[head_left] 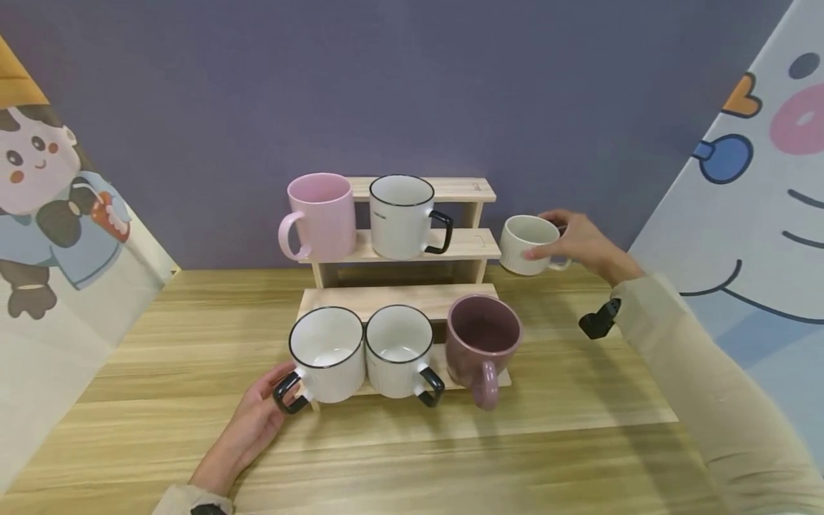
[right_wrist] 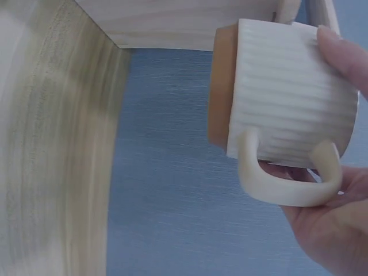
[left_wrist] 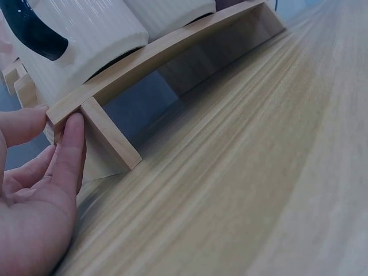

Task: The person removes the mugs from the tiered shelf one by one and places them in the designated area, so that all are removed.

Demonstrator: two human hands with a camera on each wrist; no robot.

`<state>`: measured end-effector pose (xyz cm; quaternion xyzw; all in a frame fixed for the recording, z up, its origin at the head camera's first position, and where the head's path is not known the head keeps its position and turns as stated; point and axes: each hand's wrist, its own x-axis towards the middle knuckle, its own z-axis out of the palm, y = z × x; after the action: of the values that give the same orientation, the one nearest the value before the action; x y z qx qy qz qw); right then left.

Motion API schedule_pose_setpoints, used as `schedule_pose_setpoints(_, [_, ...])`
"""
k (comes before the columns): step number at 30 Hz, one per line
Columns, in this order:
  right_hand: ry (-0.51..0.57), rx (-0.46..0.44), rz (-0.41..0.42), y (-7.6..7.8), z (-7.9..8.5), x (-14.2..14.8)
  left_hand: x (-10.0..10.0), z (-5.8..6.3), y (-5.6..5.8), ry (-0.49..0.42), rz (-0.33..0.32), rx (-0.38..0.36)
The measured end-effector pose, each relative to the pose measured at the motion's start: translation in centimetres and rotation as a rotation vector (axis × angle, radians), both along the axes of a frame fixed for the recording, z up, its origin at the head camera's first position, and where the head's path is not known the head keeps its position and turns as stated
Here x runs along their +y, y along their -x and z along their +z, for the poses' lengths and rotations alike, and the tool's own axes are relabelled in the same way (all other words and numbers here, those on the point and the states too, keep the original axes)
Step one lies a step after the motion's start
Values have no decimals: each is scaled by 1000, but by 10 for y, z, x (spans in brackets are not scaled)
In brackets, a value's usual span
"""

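My right hand (head_left: 582, 244) grips a small off-white ribbed cup (head_left: 524, 247) by its body, off to the right of the wooden tiered rack (head_left: 399, 299). In the right wrist view the cup (right_wrist: 293, 92) shows a bare tan base and a loop handle, held up off the table. At the rack's front left corner, my left hand (head_left: 257, 415) pinches the bottom shelf; the left wrist view has the thumb and fingers of that hand (left_wrist: 40, 195) around the shelf's end (left_wrist: 72, 109). Close above it stands a white mug (head_left: 331, 365) with black rim and handle.
On the bottom tier are another black-rimmed white mug (head_left: 398, 365) and a mauve mug (head_left: 479, 343). Higher up stand a pink mug (head_left: 328, 222) and a white mug with a black handle (head_left: 400, 225). Behind the rack rises a blue-grey panel (head_left: 399, 86); printed panels flank the table (head_left: 386, 458).
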<state>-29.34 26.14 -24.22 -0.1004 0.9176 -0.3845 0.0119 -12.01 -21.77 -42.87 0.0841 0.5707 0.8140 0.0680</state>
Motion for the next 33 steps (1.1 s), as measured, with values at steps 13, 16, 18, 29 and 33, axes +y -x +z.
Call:
schedule_pose_setpoints(13, [-1, -19, -17, 9, -28, 2, 1, 3, 0, 6, -2, 6])
schedule_pose_setpoints(16, [15, -16, -15, 9, -34, 2, 2, 4, 0, 22, 16, -10])
schedule_pose_setpoints(18, [20, -8, -14, 11, -38, 3, 2, 3, 1, 25, 22, -15])
schedule_pose_setpoints(29, [56, -34, -17, 17, -64, 2, 2, 0, 1, -1, 10, -11])
schedule_pose_setpoints(33, [74, -46, -14, 18, -72, 1, 1, -1, 1, 12, 26, -31])
